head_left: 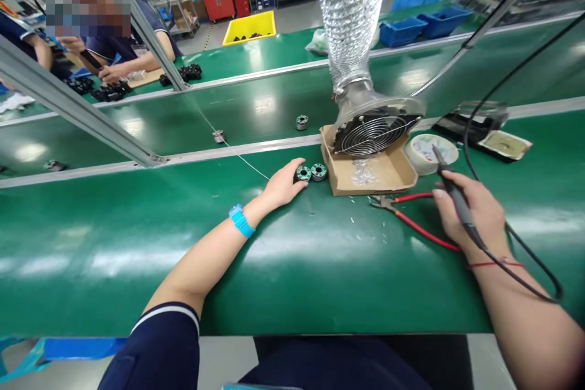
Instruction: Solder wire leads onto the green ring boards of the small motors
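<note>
My left hand [284,185], with a blue wristband below it, has thumb and fingers closed around a small round motor stator [303,174] with a green circuit board on top. A second stator [319,172] stands right beside it, close to the cardboard box. In my right hand [478,210] is a soldering iron [458,200], gripped like a pen, its cable trailing over the wrist. The iron's tip points up and left, in front of a white solder roll [432,152]; whether they touch I cannot tell. Red-handled cutters [402,210] lie left of that hand.
A fume extractor [372,131] on a silver duct hangs over a cardboard box [372,186] with clear bits inside. A soldering stand [484,128] is at the right. More stators [301,122] lie on the strip behind the rail. A metal post [91,103] slants at left; a co-worker [137,55] sits opposite.
</note>
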Demonstrator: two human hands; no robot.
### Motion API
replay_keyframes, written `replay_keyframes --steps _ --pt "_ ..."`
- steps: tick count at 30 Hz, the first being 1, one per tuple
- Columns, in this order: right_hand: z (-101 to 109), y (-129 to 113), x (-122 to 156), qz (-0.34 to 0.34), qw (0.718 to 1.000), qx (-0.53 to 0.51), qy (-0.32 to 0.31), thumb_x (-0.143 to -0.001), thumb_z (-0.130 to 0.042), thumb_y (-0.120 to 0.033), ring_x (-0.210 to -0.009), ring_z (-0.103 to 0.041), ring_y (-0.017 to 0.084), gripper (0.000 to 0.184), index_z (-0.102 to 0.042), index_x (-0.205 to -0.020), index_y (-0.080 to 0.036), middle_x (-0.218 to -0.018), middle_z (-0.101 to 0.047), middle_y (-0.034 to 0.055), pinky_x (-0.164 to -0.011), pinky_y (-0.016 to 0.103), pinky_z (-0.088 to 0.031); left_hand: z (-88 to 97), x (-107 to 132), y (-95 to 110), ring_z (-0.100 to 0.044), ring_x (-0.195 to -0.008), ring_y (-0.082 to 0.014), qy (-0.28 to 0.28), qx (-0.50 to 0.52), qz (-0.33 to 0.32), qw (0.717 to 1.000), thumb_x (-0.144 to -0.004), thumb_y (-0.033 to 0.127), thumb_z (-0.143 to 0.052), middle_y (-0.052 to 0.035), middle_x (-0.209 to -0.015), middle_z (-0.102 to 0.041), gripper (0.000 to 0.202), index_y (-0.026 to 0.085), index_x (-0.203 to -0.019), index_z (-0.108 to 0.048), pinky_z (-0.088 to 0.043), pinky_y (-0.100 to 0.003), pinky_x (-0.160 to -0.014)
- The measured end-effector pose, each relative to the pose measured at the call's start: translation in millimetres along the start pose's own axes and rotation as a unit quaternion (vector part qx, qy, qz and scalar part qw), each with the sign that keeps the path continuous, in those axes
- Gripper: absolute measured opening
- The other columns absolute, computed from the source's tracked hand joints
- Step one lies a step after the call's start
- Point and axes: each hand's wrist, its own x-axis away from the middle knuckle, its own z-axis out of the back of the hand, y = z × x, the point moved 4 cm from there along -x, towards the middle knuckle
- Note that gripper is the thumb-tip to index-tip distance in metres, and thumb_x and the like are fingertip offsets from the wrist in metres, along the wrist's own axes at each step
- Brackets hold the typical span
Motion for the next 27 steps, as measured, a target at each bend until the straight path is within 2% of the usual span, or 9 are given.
replay_keyframes --steps 3,5,9,11,14,16,20,24,27 --pt "3.4 -2.5 3.0 0.019 1.0 -0.024 0.0 -0.078 -0.059 -0.045 -0.096 -0.07 0.025 0.045 -0.066 -0.116 -0.022 -0.101 -0.075 0.013 -0.092 0.038 -0.052 7.7 -4.2 1.1 -0.072 -0.096 -0.02 -0.022 0.022 0.004 1.0 -0.08 0.012 -0.065 -0.0118 -0.144 -0.063 0.072 0.018 -0.149 -0.043 -0.058 -0.038 -0.096" --pt "5.4 -2.6 5.0 0.026 0.999 -0.038 -0.001 -0.079 -0.059 -0.046 -0.092 -0.071 0.025 0.044 -0.067 -0.116 -0.023 -0.099 -0.075 0.0119 -0.088 0.038 -0.054 24.0 -14.5 -6.7 -0.07 -0.077 -0.0135 -0.006 0.027 0.028 0.999 -0.078 0.007 -0.058 -0.0105 -0.143 -0.064 0.07 0.018 -0.146 -0.045 -0.06 -0.032 -0.082" --pt "9.3 1.8 9.5 0.029 0.998 -0.057 0.006 -0.079 -0.06 -0.045 -0.081 -0.07 0.025 0.041 -0.068 -0.114 -0.026 -0.093 -0.073 0.0091 -0.077 0.039 -0.055 56.3 -67.2 -26.8 -0.069 -0.111 -0.021 0.102 -0.005 0.084 0.991 -0.089 0.012 -0.051 -0.0172 -0.141 -0.062 0.05 0.012 -0.138 -0.051 -0.056 -0.036 -0.097" --pt "11.5 3.6 11.7 0.034 0.997 -0.066 0.011 -0.078 -0.061 -0.045 -0.077 -0.07 0.025 0.038 -0.069 -0.111 -0.026 -0.09 -0.072 0.0078 -0.07 0.039 -0.055 61.1 -101.2 -32.9 -0.06 -0.129 -0.0268 0.142 -0.031 0.098 0.984 -0.091 0.019 -0.06 -0.0196 -0.147 -0.056 0.054 0.011 -0.143 -0.048 -0.051 -0.042 -0.108" --pt "15.3 2.5 13.8 0.05 0.995 -0.081 0.011 -0.081 -0.06 -0.044 -0.074 -0.069 0.024 0.035 -0.068 -0.11 -0.027 -0.088 -0.071 0.0062 -0.067 0.038 -0.056 58.8 -139.3 -36.5 -0.055 -0.134 -0.029 0.165 -0.066 0.108 0.978 -0.092 0.029 -0.069 -0.0155 -0.148 -0.054 0.052 0.015 -0.141 -0.053 -0.048 -0.051 -0.113" --pt "18.2 -0.8 14.3 0.064 0.994 -0.089 0.008 -0.083 -0.059 -0.043 -0.074 -0.069 0.023 0.034 -0.068 -0.112 -0.027 -0.088 -0.07 0.0056 -0.067 0.037 -0.056 58.4 -145.5 -36.5 -0.058 -0.128 -0.0274 0.172 -0.079 0.114 0.975 -0.096 0.035 -0.067 -0.0119 -0.138 -0.059 0.041 0.016 -0.131 -0.06 -0.05 -0.053 -0.109" --pt "23.8 -9.0 14.9 0.084 0.991 -0.1 0.006 -0.086 -0.059 -0.041 -0.075 -0.069 0.022 0.033 -0.067 -0.113 -0.025 -0.09 -0.07 0.0059 -0.069 0.036 -0.057 64.7 -101.6 -34.0 -0.064 -0.108 -0.0194 0.184 -0.081 0.123 0.972 -0.094 0.026 -0.065 -0.0123 -0.132 -0.062 0.04 0.015 -0.132 -0.057 -0.054 -0.041 -0.1" --pt "28.2 -11.2 17.1 0.082 0.991 -0.101 0.016 -0.084 -0.06 -0.041 -0.08 -0.068 0.023 0.036 -0.068 -0.115 -0.023 -0.091 -0.071 0.0079 -0.075 0.038 -0.056 61.5 -12.9 -29.3 -0.052 -0.068 -0.0079 0.139 -0.073 0.13 0.979 -0.088 0.023 -0.066 -0.0093 -0.127 -0.063 0.056 0.017 -0.14 -0.048 -0.052 -0.028 -0.076" --pt "31.2 -10.2 20.3 0.075 0.992 -0.098 0.028 -0.084 -0.06 -0.044 -0.085 -0.069 0.025 0.041 -0.068 -0.117 -0.021 -0.095 -0.072 0.0105 -0.082 0.042 -0.056 52.3 45.3 -25.2 -0.046 -0.064 -0.0084 0.105 -0.068 0.137 0.983 -0.085 0.027 -0.068 -0.0065 -0.117 -0.064 0.055 0.018 -0.137 -0.052 -0.049 -0.028 -0.073"
